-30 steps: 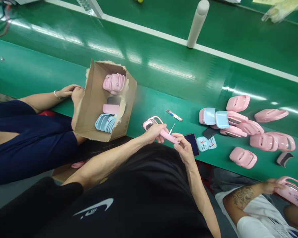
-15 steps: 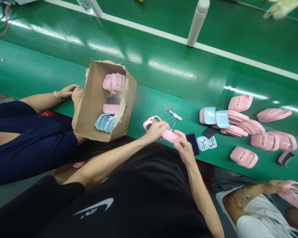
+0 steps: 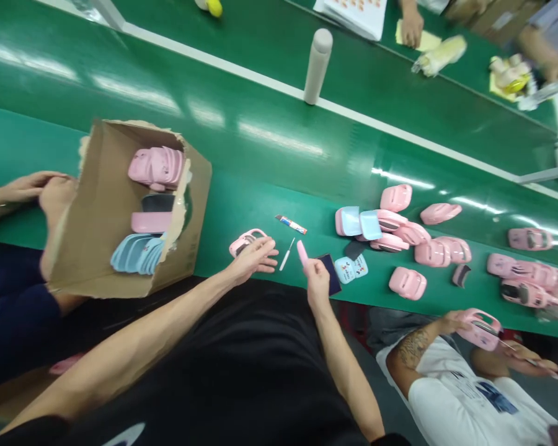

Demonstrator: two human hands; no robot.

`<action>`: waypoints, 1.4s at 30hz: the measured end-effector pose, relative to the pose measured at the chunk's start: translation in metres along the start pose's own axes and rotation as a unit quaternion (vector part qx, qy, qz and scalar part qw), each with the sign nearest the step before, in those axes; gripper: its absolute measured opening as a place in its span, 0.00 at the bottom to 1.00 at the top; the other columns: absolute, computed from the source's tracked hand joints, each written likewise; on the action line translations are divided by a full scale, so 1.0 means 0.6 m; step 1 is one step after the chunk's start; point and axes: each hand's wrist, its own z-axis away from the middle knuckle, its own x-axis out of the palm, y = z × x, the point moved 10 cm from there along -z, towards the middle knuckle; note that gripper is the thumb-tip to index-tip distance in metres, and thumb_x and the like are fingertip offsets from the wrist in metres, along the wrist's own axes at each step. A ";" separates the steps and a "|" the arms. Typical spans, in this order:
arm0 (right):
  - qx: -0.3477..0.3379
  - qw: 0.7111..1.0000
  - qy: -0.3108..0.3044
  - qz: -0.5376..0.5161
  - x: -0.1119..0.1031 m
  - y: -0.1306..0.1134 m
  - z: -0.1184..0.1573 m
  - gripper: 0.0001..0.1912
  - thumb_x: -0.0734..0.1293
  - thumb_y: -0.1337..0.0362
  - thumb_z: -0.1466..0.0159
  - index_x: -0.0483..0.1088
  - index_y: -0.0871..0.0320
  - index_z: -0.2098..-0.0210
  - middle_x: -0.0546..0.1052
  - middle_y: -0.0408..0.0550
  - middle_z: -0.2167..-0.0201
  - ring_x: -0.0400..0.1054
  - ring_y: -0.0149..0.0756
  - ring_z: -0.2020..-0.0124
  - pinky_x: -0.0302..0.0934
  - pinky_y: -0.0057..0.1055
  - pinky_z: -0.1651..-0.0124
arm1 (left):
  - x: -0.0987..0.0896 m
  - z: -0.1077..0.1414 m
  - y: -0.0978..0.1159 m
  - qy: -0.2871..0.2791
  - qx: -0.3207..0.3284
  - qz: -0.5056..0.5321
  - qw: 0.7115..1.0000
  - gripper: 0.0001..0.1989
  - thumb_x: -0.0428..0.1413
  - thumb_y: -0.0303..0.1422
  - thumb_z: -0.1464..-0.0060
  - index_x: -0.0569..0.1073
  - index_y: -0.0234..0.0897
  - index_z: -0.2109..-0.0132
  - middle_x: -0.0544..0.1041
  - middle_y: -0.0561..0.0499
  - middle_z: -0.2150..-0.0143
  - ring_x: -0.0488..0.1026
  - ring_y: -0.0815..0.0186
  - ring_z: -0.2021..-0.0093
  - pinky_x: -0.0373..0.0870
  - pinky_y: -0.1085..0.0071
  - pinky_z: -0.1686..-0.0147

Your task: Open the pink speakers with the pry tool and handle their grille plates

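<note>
Head view, looking down past a black T-shirt [image 3: 190, 371] onto a green conveyor belt [image 3: 255, 204]. The left hand [image 3: 253, 260] is open, fingers spread, with its fingertips just beside a pink plastic frame [image 3: 247, 243] lying on the belt; whether they touch it is hard to tell. The right hand [image 3: 316, 280] is closed in a narrow pinch around a pink plastic strip [image 3: 301, 253], which stands nearly upright above the fingers. Between the hands lies a slim white pick [image 3: 286, 254], and just beyond it a small printed tube [image 3: 291, 224].

Beside the right hand sits a dark rectangular panel [image 3: 330, 274], then pale blue printed cards [image 3: 351, 270] and scattered pink plastic shells [image 3: 407, 283]. To the left, a torn cardboard box [image 3: 199, 210] holds stacked pink shells [image 3: 155, 167] and pale blue pieces [image 3: 137, 254]. A co-worker's hand [image 3: 23, 187] and bare foot [image 3: 56, 201] rest beside the box. At lower right, another co-worker's hand [image 3: 453, 321] grips a second pink frame [image 3: 481, 328].
</note>
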 end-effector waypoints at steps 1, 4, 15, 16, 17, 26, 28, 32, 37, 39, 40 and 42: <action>-0.025 0.999 -0.011 0.020 0.013 -0.015 0.004 0.20 0.68 0.44 0.32 0.78 0.54 0.64 0.80 0.45 0.69 0.74 0.40 0.64 0.71 0.38 0.55 | 0.025 -0.002 -0.013 -0.027 -0.027 0.030 0.999 0.32 0.71 0.50 0.45 0.74 0.40 0.40 0.85 0.37 0.50 0.86 0.56 0.64 0.83 0.62 0.68; -0.107 0.989 -0.063 0.080 0.057 -0.057 0.017 0.13 0.73 0.50 0.35 0.82 0.51 0.66 0.85 0.46 0.63 0.77 0.43 0.54 0.70 0.39 0.43 | 0.083 -0.009 -0.019 -0.063 -0.039 0.106 0.992 0.24 0.70 0.42 0.42 0.74 0.37 0.45 0.85 0.39 0.52 0.85 0.57 0.62 0.84 0.64 0.66; -0.102 0.924 0.230 0.289 -0.261 -0.035 -0.108 0.16 0.69 0.59 0.40 0.77 0.58 0.55 0.74 0.65 0.42 0.57 0.62 0.32 0.49 0.67 0.30 | 0.074 -0.002 0.034 -0.063 -0.054 0.125 0.989 0.14 0.61 0.26 0.39 0.70 0.36 0.48 0.85 0.41 0.64 0.86 0.51 0.67 0.86 0.56 0.69; -0.097 0.920 0.238 0.297 -0.277 -0.029 -0.115 0.14 0.69 0.59 0.40 0.78 0.57 0.57 0.75 0.64 0.45 0.58 0.61 0.33 0.49 0.67 0.31 | 0.077 0.001 0.035 -0.069 -0.056 0.125 0.988 0.14 0.61 0.26 0.39 0.70 0.35 0.48 0.85 0.41 0.63 0.86 0.50 0.66 0.86 0.56 0.69; -0.094 0.917 0.245 0.302 -0.288 -0.025 -0.119 0.11 0.68 0.60 0.40 0.78 0.56 0.60 0.76 0.62 0.47 0.60 0.60 0.34 0.50 0.67 0.31 | 0.082 0.003 0.033 -0.074 -0.059 0.122 0.988 0.14 0.61 0.26 0.39 0.70 0.35 0.47 0.85 0.40 0.62 0.86 0.50 0.66 0.86 0.55 0.70; -0.159 0.930 0.230 0.241 -0.186 -0.057 -0.061 0.14 0.61 0.55 0.30 0.76 0.54 0.59 0.76 0.60 0.46 0.69 0.51 0.40 0.60 0.55 0.32 | 0.130 0.005 -0.010 -0.152 -0.133 0.146 0.969 0.30 0.50 0.59 0.30 0.71 0.36 0.42 0.85 0.37 0.60 0.86 0.47 0.65 0.85 0.49 0.67; -0.196 0.940 0.171 0.220 -0.118 -0.079 -0.025 0.12 0.64 0.55 0.29 0.77 0.53 0.58 0.78 0.58 0.44 0.70 0.49 0.38 0.61 0.52 0.31 | 0.142 0.007 -0.015 -0.175 -0.148 0.152 0.962 0.35 0.49 0.64 0.33 0.73 0.36 0.43 0.85 0.37 0.60 0.86 0.46 0.65 0.85 0.48 0.67; -0.290 0.937 -0.039 0.190 0.023 -0.129 0.047 0.08 0.66 0.64 0.29 0.78 0.50 0.58 0.83 0.54 0.47 0.65 0.49 0.30 0.56 0.56 0.26 | 0.154 0.005 -0.008 -0.180 -0.123 0.185 0.958 0.37 0.48 0.65 0.33 0.78 0.35 0.47 0.85 0.39 0.58 0.85 0.54 0.63 0.84 0.59 0.63; -0.277 0.924 -0.139 0.225 0.063 -0.143 0.070 0.08 0.66 0.68 0.32 0.78 0.50 0.60 0.84 0.50 0.47 0.64 0.52 0.28 0.49 0.64 0.24 | 0.146 0.008 -0.012 -0.164 -0.101 0.165 0.967 0.32 0.55 0.62 0.34 0.79 0.34 0.55 0.83 0.44 0.63 0.81 0.61 0.68 0.80 0.67 0.67; -0.273 0.917 -0.148 0.251 0.061 -0.146 0.070 0.08 0.67 0.68 0.33 0.78 0.50 0.61 0.84 0.50 0.46 0.62 0.53 0.27 0.47 0.66 0.24 | 0.139 0.009 -0.009 -0.160 -0.072 0.143 0.974 0.25 0.62 0.54 0.36 0.79 0.35 0.52 0.83 0.46 0.63 0.81 0.62 0.69 0.79 0.69 0.69; -0.275 0.913 -0.158 0.258 0.062 -0.148 0.071 0.07 0.67 0.67 0.33 0.78 0.50 0.62 0.84 0.49 0.45 0.61 0.54 0.26 0.45 0.66 0.23 | 0.135 0.008 -0.006 -0.156 -0.055 0.136 0.977 0.21 0.65 0.49 0.38 0.78 0.36 0.51 0.83 0.47 0.63 0.81 0.63 0.69 0.78 0.70 0.69; -0.282 0.908 -0.185 0.249 0.066 -0.152 0.076 0.07 0.67 0.67 0.32 0.78 0.49 0.64 0.84 0.47 0.46 0.60 0.53 0.25 0.43 0.66 0.22 | 0.126 0.006 -0.002 -0.140 -0.032 0.130 0.981 0.16 0.68 0.37 0.42 0.78 0.37 0.49 0.83 0.49 0.62 0.80 0.66 0.68 0.77 0.73 0.68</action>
